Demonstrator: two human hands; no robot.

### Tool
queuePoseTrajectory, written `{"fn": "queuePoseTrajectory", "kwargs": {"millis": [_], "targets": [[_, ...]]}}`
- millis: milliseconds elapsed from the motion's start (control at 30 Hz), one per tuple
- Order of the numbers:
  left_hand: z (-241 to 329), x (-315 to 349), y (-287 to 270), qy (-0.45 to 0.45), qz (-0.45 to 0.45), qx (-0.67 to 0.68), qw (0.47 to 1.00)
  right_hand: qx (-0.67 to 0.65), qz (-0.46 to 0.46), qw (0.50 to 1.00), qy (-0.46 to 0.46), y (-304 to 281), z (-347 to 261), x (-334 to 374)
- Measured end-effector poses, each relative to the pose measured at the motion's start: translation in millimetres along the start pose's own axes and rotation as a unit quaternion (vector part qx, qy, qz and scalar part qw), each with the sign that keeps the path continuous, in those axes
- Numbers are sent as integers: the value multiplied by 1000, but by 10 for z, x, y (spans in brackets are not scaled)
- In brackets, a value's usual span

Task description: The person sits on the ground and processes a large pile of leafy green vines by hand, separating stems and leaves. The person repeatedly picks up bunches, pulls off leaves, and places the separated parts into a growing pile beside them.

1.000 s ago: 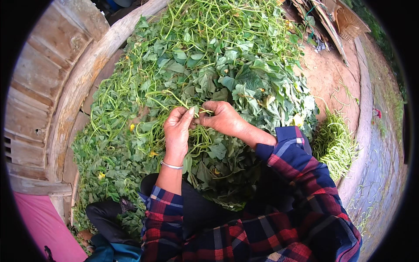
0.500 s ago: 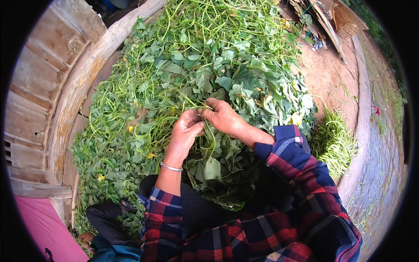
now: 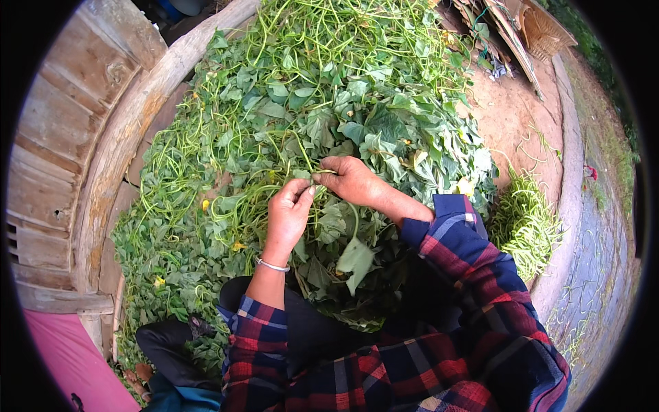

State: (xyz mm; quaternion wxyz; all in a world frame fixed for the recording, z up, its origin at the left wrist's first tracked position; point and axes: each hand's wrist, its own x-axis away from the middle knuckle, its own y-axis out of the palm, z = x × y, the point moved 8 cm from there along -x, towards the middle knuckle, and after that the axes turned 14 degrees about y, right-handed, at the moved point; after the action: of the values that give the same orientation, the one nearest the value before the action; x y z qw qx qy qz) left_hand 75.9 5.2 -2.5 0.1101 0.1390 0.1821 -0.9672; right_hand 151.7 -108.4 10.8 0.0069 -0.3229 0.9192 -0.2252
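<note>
Green and slender, the stem (image 3: 303,148) sits at your fingertips, rising from between your two hands and leaning over the leaves beyond. Your left hand (image 3: 286,218) pinches it between thumb and forefinger; your right hand (image 3: 353,182) grips it just beside, thumb against curled fingers, the two hands almost meeting. Below your right hand a broad, angular leaf (image 3: 355,264) droops on a curved stalk, its face matte and pale. A smooth, silvery bangle (image 3: 272,266) rings your left wrist. Around and under your hands spreads the pile (image 3: 171,240), crinkled leaves tangled with wiry, looping vines. To your right lies a heap (image 3: 527,230) of thin, bare strands, while on your left a rough, rounded log (image 3: 127,141) curves beside weathered, grainy planks (image 3: 72,103).
</note>
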Motion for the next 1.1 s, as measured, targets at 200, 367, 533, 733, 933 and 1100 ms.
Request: {"fn": "queuePoseTrajectory", "kwargs": {"millis": [200,367,533,733,933,1100], "targets": [[74,16,-16,-112,24,131,985,-69,62,992,82,-390,286,-222],[81,21,-163,-132,92,289,944,-406,50,905,119,-756,329,-142],[60,16,-96,-137,117,364,914,-336,-108,913,206,9,62,126],[52,27,0,-128,113,366,915,-413,-93,894,147,271,-76,173],[85,6,-78,-77,65,180,978,-326,-22,938,115,138,139,-19],[48,6,-47,-50,48,102,992,-163,9,984,78,57,135,-34]]}}
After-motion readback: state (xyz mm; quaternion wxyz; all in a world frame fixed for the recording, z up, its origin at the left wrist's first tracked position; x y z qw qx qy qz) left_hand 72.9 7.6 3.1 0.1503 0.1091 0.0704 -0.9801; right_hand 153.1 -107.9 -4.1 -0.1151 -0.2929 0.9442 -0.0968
